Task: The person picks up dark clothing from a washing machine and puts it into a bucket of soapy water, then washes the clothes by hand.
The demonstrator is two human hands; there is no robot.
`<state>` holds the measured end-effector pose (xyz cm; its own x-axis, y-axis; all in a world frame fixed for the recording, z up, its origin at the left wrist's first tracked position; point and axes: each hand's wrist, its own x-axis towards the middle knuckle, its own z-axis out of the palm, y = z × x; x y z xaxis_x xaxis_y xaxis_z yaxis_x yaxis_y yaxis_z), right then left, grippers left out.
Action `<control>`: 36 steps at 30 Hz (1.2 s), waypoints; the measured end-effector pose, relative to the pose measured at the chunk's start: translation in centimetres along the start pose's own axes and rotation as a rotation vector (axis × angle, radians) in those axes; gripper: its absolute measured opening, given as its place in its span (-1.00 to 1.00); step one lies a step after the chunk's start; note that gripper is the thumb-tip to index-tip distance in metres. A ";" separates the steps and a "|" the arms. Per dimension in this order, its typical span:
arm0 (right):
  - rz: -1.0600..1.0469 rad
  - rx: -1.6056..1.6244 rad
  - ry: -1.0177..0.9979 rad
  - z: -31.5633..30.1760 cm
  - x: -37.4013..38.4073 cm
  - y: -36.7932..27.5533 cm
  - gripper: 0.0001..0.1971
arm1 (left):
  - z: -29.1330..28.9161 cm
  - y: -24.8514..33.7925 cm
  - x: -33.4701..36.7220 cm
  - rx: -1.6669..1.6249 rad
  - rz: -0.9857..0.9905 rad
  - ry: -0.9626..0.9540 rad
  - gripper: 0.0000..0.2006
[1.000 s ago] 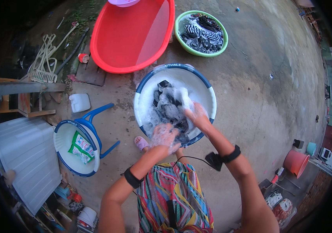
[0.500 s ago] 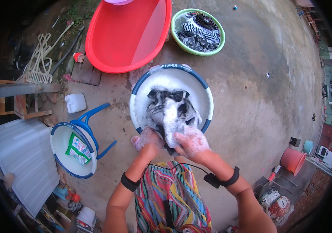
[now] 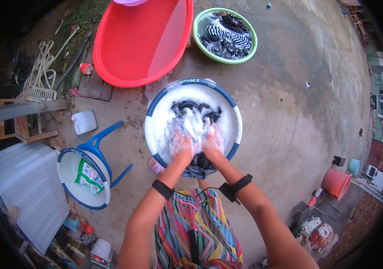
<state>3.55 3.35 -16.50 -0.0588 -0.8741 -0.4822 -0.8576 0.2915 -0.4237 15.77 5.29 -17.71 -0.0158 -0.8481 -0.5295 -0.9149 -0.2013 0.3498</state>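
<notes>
In front of me stands a white basin with a blue-banded rim (image 3: 233, 97), full of white suds. A wet dark garment (image 3: 200, 167) lies bunched in it, its near end hanging against the near rim and more dark folds showing beyond my hands. My left hand (image 3: 181, 142) and my right hand (image 3: 213, 139) are down in the foam side by side, closed on the soapy cloth between them. Suds hide most of the fingertips.
A red oval tub (image 3: 106, 74) with water stands beyond, left of a green basin (image 3: 253, 47) of soaking clothes. At left, a second white basin (image 3: 68, 190) holding a green-and-white packet (image 3: 89, 175) rests on a blue chair (image 3: 119, 175), near a white jug (image 3: 84, 122).
Both hands have moved forward and down into the basin's suds, pushing the garment from a raised bundle to a lower, flatter one. Both forearms have come closer together.
</notes>
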 end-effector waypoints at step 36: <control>-0.306 0.174 -0.123 -14.1 -5.5 -8.5 -0.71 | -10.1 -0.4 -2.9 -1.725 -0.288 -0.305 -0.44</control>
<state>3.98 0.21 0.54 0.2574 -0.8808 -0.3974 -0.7260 0.0951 -0.6811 20.23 2.86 -8.56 -0.1973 -0.6242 -0.7560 0.5177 -0.7212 0.4603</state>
